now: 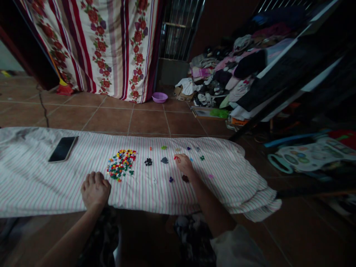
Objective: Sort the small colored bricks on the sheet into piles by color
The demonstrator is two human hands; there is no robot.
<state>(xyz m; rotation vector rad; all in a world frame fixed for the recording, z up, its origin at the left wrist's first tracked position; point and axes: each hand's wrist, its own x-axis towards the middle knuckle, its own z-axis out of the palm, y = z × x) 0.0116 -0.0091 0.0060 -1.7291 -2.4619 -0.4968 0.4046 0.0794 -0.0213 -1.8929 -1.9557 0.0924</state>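
A striped cloth [233, 178] is covering the work surface. Near its near edge, the left hand [96, 190] is resting palm-down, fingers loose, well apart from the right hand [179, 162]. A heap of multicoloured pieces [121, 163] is lying left of the cloth's middle, and a phone [63, 149] toward the far left corner. Nearer the far edge than the near, the right hand's fingertips are touching red pieces [175, 158]; whether they are pinching any, I cannot tell.

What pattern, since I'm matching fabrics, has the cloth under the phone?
Pink and greenish stripes on white cloth; head view.
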